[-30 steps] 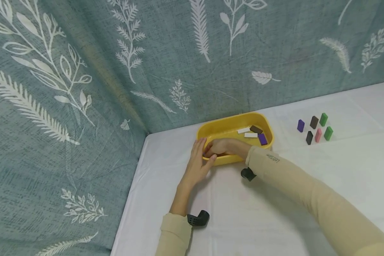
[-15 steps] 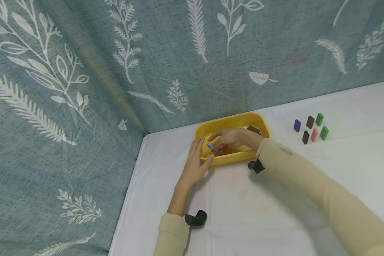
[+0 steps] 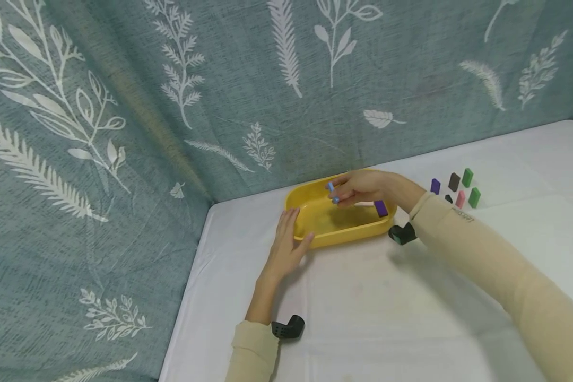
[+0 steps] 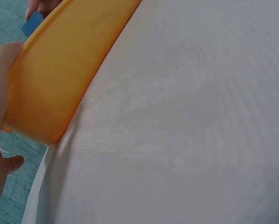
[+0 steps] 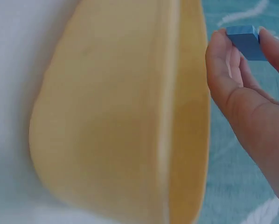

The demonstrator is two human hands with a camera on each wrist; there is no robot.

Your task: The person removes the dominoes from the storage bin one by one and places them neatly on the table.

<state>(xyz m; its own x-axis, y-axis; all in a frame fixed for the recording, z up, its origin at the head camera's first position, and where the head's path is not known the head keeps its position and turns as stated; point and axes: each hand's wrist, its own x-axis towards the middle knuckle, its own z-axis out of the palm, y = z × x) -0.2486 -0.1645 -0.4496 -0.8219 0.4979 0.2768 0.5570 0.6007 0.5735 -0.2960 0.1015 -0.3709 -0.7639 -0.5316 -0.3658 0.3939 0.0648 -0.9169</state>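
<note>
A small blue rectangular block (image 5: 247, 42) is pinched between the thumb and fingertips of my right hand (image 3: 370, 185), raised over the yellow bin (image 3: 344, 235). My left hand (image 3: 283, 252) rests against the left end of that bin, its fingers straight along the end and the thumb at the front rim. In the left wrist view, the left hand lies partly out of frame at the bin's corner. Inside the bin, a purple block (image 3: 381, 208) lies at the right end, and part of a white block (image 3: 364, 203) shows beneath my right hand.
Several blocks stand upright on the white table to the right of the bin, among them a green block (image 3: 475, 197), a pink block (image 3: 460, 199) and a brown block (image 3: 454, 182). My right forearm passes close in front of them. A leaf-patterned curtain (image 3: 229, 95) hangs behind and to the left.
My right hand has come up from the bin's left end with the blue block and moved right. The left hand has stayed at the bin. The head view has shifted slightly.
</note>
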